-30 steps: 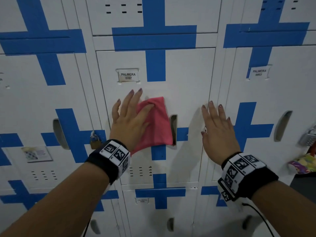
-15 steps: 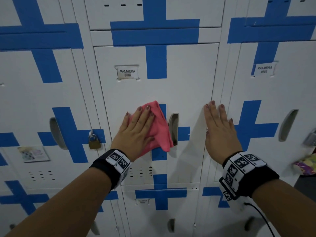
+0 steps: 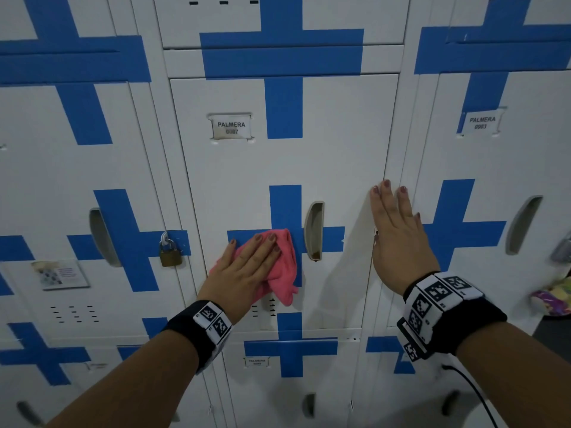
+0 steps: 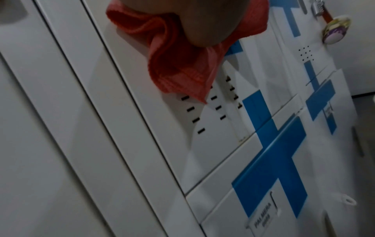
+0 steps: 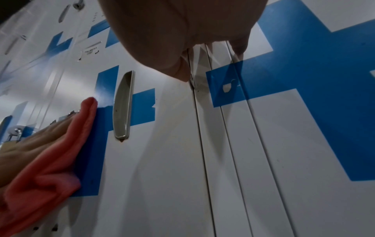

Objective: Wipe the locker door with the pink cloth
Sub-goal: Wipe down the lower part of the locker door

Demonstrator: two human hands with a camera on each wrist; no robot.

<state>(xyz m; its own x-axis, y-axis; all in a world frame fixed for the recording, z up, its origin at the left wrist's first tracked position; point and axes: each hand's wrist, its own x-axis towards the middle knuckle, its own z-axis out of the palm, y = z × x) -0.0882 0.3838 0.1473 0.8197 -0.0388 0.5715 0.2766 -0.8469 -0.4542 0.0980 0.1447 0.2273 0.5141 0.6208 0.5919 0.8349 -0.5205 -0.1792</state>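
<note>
The white locker door with blue cross stripes and a "PALMERA" name plate fills the middle of the head view. My left hand lies flat with straight fingers on the pink cloth, pressing it to the door just left of the recessed handle. A fold of the pink cloth hangs below my palm over the vent slots. My right hand rests flat and open on the door's right edge. The pink cloth also shows at the lower left of the right wrist view.
A brass padlock hangs on the locker to the left. Neighbouring lockers with handles flank the door; a lower locker sits beneath. A colourful object sits at the far right edge.
My left hand has slid the pink cloth downward on the door, from below the name plate to beside the handle. My right hand has stayed at the door's right edge.
</note>
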